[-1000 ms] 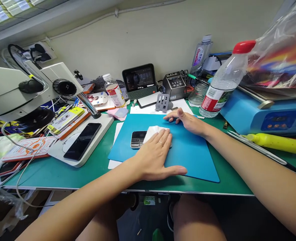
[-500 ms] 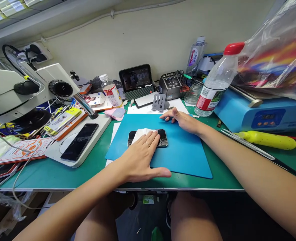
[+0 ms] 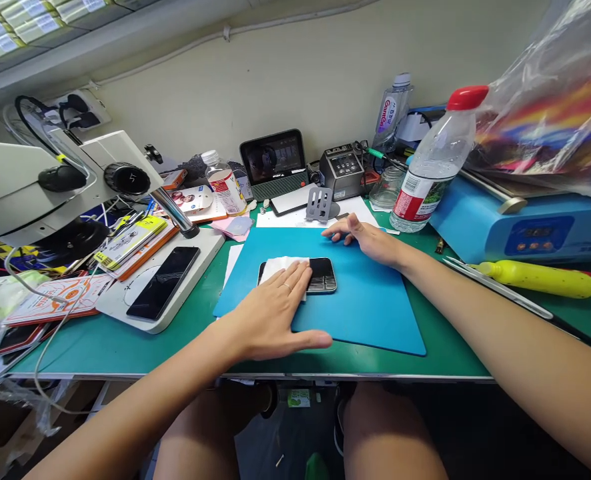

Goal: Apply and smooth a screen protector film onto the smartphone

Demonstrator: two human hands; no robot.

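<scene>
A smartphone (image 3: 324, 275) with a dark glossy screen lies flat on a blue mat (image 3: 360, 320). Over its left part is a white tissue (image 3: 281, 265), pressed down by the fingers of my left hand (image 3: 275, 313). That hand is flat, with its thumb stretched out to the right and a ring on one finger; it hides the phone's lower left part. My right hand (image 3: 368, 241) rests at the mat's upper right edge, fingers apart and holding nothing, a short way from the phone.
A microscope (image 3: 120, 177) stands left, with a second phone (image 3: 163, 283) on its base. Water bottle (image 3: 425, 170), blue machine (image 3: 530, 227), yellow-handled tool (image 3: 540, 279) and tweezers (image 3: 500, 293) are at right. A phone stand (image 3: 318, 203) and a small display (image 3: 273, 160) stand behind the mat.
My left hand has slid a little to the left over the phone with the tissue, baring more of the screen's right side. My right hand stays in about the same place.
</scene>
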